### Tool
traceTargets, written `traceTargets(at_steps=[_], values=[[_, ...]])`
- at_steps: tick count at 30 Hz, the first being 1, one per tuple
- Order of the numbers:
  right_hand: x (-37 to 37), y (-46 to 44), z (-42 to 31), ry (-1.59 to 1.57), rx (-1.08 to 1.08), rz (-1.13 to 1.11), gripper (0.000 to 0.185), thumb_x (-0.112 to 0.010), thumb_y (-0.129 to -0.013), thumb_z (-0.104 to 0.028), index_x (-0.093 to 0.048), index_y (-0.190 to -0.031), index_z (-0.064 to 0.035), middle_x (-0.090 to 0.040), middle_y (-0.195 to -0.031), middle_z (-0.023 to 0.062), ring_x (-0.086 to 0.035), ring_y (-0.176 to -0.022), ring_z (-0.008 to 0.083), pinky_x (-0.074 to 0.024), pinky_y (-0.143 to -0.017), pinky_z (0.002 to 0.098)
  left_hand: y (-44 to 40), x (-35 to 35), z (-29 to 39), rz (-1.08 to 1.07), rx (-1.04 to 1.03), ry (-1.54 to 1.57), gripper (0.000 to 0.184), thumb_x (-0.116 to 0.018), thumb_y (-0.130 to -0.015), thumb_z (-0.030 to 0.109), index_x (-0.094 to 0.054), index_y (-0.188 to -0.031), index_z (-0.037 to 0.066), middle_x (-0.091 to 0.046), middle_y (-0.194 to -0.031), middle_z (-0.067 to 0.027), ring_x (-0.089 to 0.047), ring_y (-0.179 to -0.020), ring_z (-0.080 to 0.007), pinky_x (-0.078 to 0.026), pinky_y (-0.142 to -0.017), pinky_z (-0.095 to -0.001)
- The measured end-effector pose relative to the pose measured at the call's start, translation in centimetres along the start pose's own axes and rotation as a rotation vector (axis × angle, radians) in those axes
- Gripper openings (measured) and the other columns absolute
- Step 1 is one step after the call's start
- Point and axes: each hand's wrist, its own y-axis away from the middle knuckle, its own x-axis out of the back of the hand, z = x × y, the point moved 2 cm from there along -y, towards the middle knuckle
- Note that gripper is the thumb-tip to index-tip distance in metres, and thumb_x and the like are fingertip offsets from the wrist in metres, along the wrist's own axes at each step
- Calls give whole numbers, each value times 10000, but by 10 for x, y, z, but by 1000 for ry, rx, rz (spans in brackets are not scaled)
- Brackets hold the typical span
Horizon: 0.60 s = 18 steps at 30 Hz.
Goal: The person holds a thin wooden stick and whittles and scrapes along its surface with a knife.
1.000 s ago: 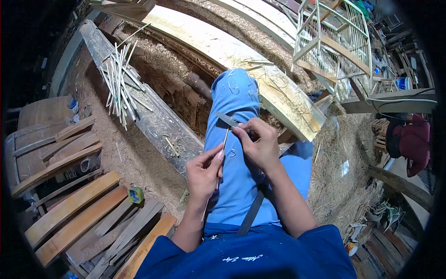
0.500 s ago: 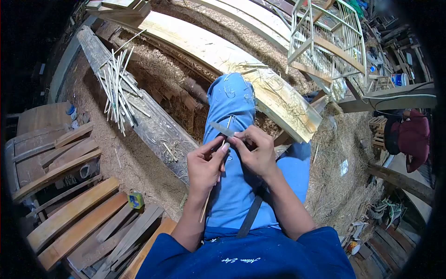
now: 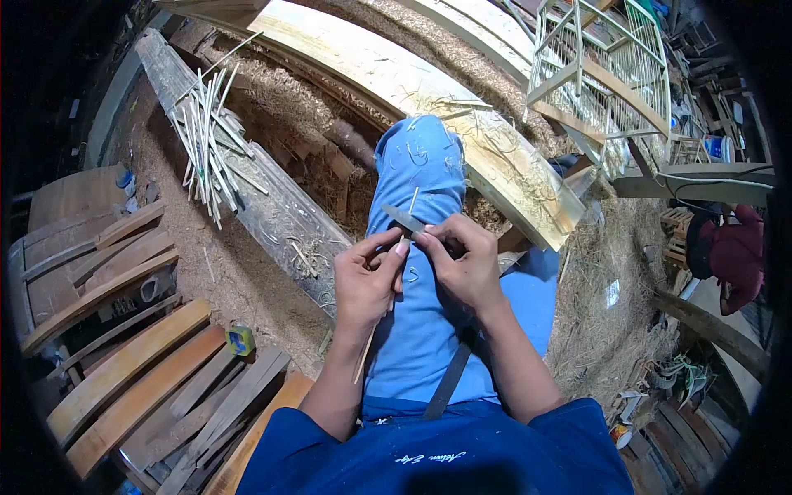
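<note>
My left hand (image 3: 367, 276) is closed around a thin wooden stick (image 3: 363, 356), which runs from beside my left forearm up past the fingertips. In my right hand (image 3: 464, 262) is a knife, its short grey blade (image 3: 402, 218) pointing up and left across the stick just above my left thumb. The knife's handle is mostly hidden in the fingers. Both hands are close together over my raised leg in blue trousers (image 3: 422, 177), where thin curled shavings cling to the knee.
A bundle of thin sticks (image 3: 206, 144) lies on a weathered plank (image 3: 285, 214) at the left. Beyond my knee runs a pale board (image 3: 363, 62) with shavings. A barred wooden cage (image 3: 606, 78) stands upper right. Cut boards (image 3: 132, 363) and a yellow tape measure (image 3: 240, 340) are lower left. Another person (image 3: 734, 252) is far right.
The camera view has shifted slightly. The blade lies a little higher relative to my left fingertips, at a similar slant. Both hands keep their holds, and the other person's posture has changed.
</note>
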Motion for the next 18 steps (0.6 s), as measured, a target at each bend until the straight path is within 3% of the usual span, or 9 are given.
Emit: traceTargets(at_steps=[7,9,10,12,18], values=[[-2,1,-4,116,-29,8,192,-798,-860,-162,-684,-852,-7,-699,-831,156,-698,-743,329,-524,-660,403,33,20,-5,-66,80,-46,334,-727,-957,74,-693,-1279,-6,-608,-598,7,-456,-423,-24,-305,-370,-207],[-1,0,-1,125,42,69,147,-803,-867,-94,-711,-871,20,-681,-748,99,-579,-595,123,-438,-549,292,40,18,-8,-68,54,-64,340,-728,-958,85,-689,-1282,-10,-585,-568,8,-444,-409,-27,-301,-362,-210],[0,1,-3,125,45,74,147,-803,-867,-94,-711,-871,20,-681,-748,99,-579,-595,123,-438,-549,292,39,16,-5,-72,50,-66,340,-728,-958,85,-689,-1282,-10,-585,-568,8,-444,-409,-27,-301,-362,-210],[2,-1,-9,78,17,89,161,-793,-864,-129,-696,-857,-1,-693,-815,151,-690,-709,292,-514,-640,385,30,11,8,-37,90,-11,347,-730,-959,97,-683,-1284,-13,-592,-566,-3,-446,-402,-31,-298,-357,-210],[13,-30,-12,156,-51,33,164,-796,-864,-127,-701,-866,6,-699,-815,141,-660,-665,272,-502,-611,354,-26,-15,31,-134,2,-66,288,-700,-978,110,-680,-1227,-35,-659,-694,-47,-484,-395,-53,-342,-335,-232]])
